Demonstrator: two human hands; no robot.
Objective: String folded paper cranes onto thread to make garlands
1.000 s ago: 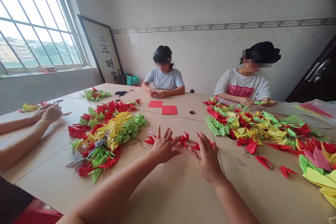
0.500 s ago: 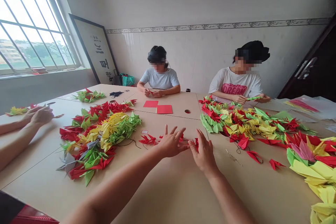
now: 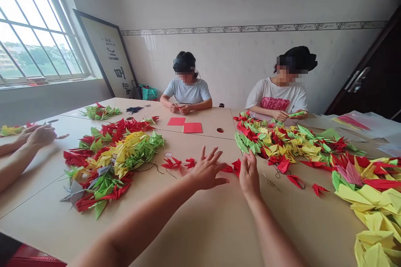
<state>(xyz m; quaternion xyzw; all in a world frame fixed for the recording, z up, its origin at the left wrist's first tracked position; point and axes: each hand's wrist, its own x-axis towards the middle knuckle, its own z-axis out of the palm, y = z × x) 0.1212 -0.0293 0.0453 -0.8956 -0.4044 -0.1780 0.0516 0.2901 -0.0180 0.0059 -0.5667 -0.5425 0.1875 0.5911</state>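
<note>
My left hand hovers over the table with its fingers spread and nothing in them. Beneath and beyond it, a row of folded red paper cranes lies on the tabletop, some of them hidden; one red crane shows at the row's left end. My right hand is upright, thumb pressed to the fingers as in a pinch; what it pinches is too small to make out. Right beside its thumb is another red crane. To its right, a thin pale needle-like piece lies on the table.
A heap of strung paper cranes lies left, another right, and yellow ones at the near right. Two red paper squares lie ahead. Two people sit opposite; another person's hands rest at the left.
My right hand has moved slightly away from my left hand, and its fingers have closed together. My left hand stays spread over the red cranes. The view has shifted a little.
</note>
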